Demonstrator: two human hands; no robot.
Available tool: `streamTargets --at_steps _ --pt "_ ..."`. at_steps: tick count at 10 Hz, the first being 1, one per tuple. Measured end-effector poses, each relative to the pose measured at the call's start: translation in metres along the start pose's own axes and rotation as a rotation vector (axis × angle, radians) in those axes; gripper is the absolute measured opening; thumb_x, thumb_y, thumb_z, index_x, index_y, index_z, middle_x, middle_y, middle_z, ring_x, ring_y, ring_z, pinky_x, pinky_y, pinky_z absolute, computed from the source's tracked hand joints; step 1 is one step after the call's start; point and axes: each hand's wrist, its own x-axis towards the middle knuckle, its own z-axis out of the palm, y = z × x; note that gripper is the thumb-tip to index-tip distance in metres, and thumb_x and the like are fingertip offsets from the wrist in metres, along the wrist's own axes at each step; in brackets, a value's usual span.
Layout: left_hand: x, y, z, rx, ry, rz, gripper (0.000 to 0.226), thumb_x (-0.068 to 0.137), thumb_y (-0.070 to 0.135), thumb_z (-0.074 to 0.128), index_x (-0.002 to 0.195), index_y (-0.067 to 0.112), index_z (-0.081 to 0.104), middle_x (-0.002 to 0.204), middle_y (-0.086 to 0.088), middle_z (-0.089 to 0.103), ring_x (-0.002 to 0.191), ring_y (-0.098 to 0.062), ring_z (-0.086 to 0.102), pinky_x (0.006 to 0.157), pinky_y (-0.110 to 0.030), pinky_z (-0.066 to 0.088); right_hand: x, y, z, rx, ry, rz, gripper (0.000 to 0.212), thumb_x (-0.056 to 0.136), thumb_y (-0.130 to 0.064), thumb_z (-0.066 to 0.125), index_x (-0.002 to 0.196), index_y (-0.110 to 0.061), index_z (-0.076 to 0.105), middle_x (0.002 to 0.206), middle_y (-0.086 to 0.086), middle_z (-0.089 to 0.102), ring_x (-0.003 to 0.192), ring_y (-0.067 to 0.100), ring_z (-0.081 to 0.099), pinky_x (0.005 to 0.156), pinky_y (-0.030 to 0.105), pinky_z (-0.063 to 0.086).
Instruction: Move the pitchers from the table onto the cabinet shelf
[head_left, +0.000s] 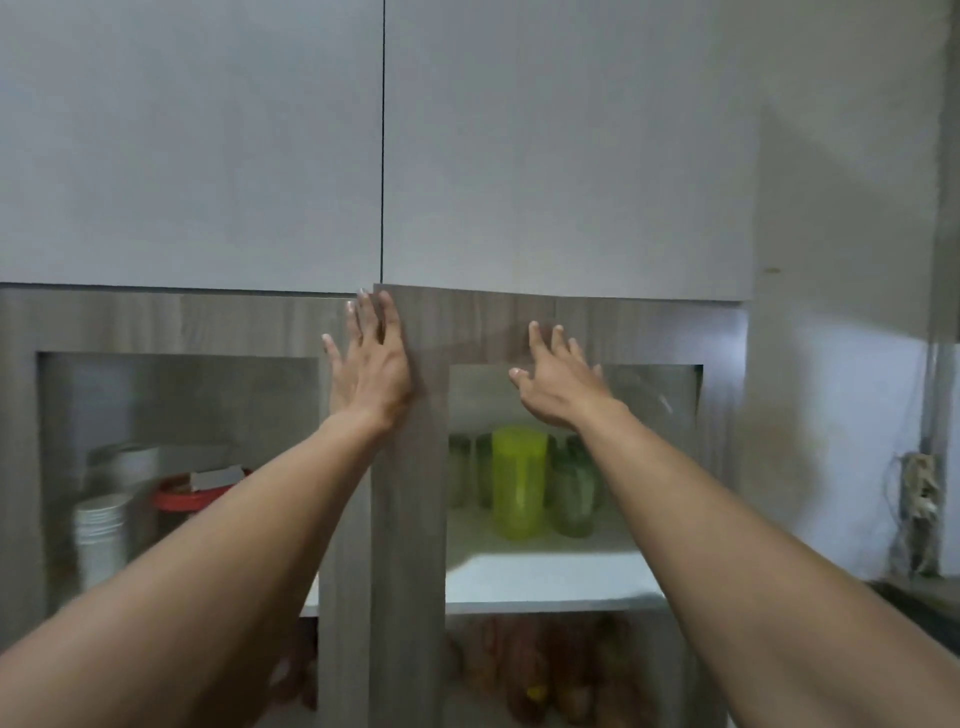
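A lime-green pitcher (519, 480) stands on the white cabinet shelf (550, 584) behind the right glass door (410, 467). Darker green translucent pitchers (574, 493) flank it on both sides. My left hand (371, 371) lies flat with fingers spread on the left edge of that door's wood-grain frame, which sits slightly proud of the left door. My right hand (558, 387) is open, fingers spread, against the top of the same door near the glass. Neither hand holds anything.
The left glass door (176, 322) shows stacked white cups (98, 540), a red-lidded container (195, 499) and metal tins. Pale upper cabinet doors (384, 156) hang above. Brown items fill the lower shelf (545, 670). A wall socket with cables (919, 499) is at right.
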Motion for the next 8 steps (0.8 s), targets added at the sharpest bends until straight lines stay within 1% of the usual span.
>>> streamTargets --at_steps 1,2,3,4,5,6,8 --pt "0.021 0.0 0.024 0.123 0.017 -0.004 0.079 0.09 -0.009 0.035 0.153 0.004 -0.01 0.16 -0.023 -0.017 0.149 -0.037 -0.013 0.119 -0.059 0.002 0.021 0.012 0.02 -0.035 0.042 -0.052 0.075 0.102 -0.046 0.037 0.159 -0.027 -0.008 0.166 0.011 -0.016 0.154 0.031 -0.009 0.12 0.062 0.003" --pt "0.038 0.003 0.051 0.174 0.002 0.031 0.077 0.09 -0.006 0.038 0.154 0.003 -0.005 0.16 -0.024 -0.016 0.149 -0.038 -0.012 0.118 -0.058 0.001 0.039 0.015 0.037 -0.038 0.08 -0.079 0.076 0.102 -0.044 0.038 0.159 -0.026 -0.01 0.165 0.013 -0.019 0.153 0.032 -0.012 0.12 0.061 0.0" --pt "0.047 0.01 0.076 0.14 -0.039 0.039 0.074 0.094 0.004 0.04 0.155 0.004 -0.002 0.161 -0.022 -0.013 0.15 -0.038 -0.009 0.119 -0.056 0.004 0.054 0.017 0.051 -0.029 0.104 -0.083 0.077 0.102 -0.042 0.039 0.159 -0.026 -0.01 0.165 0.014 -0.019 0.153 0.033 -0.014 0.119 0.064 -0.002" --pt "0.053 0.014 0.089 0.093 -0.075 0.018 0.082 0.093 0.012 0.05 0.155 0.005 -0.003 0.162 -0.021 -0.013 0.15 -0.038 -0.009 0.12 -0.056 0.005 0.066 0.019 0.058 -0.022 0.114 -0.08 0.077 0.101 -0.04 0.041 0.159 -0.026 -0.009 0.165 0.013 -0.018 0.153 0.033 -0.013 0.119 0.065 -0.002" --pt "0.06 0.011 0.098 0.051 -0.099 0.019 0.083 0.094 0.02 0.051 0.155 0.008 -0.003 0.162 -0.02 -0.013 0.15 -0.038 -0.009 0.12 -0.057 0.006 0.075 0.022 0.062 -0.015 0.126 -0.088 0.077 0.101 -0.04 0.043 0.159 -0.026 -0.005 0.166 0.012 -0.014 0.153 0.033 -0.01 0.118 0.064 0.0" --pt "0.065 0.009 0.105 0.006 -0.103 0.005 0.07 0.099 0.028 0.038 0.156 0.011 0.0 0.163 -0.018 -0.011 0.15 -0.036 -0.007 0.12 -0.056 0.005 0.082 0.026 0.065 -0.026 0.13 -0.097 0.077 0.1 -0.039 0.045 0.16 -0.025 -0.002 0.167 0.012 -0.013 0.154 0.032 -0.009 0.119 0.065 0.002" --pt "0.074 0.006 0.119 -0.02 -0.094 -0.003 0.073 0.1 0.039 0.038 0.156 0.015 -0.003 0.163 -0.015 -0.015 0.15 -0.033 -0.009 0.12 -0.054 0.004 0.093 0.028 0.07 -0.013 0.112 -0.103 0.081 0.098 -0.035 0.049 0.16 -0.024 -0.003 0.166 0.012 -0.016 0.153 0.032 -0.011 0.119 0.065 0.003"
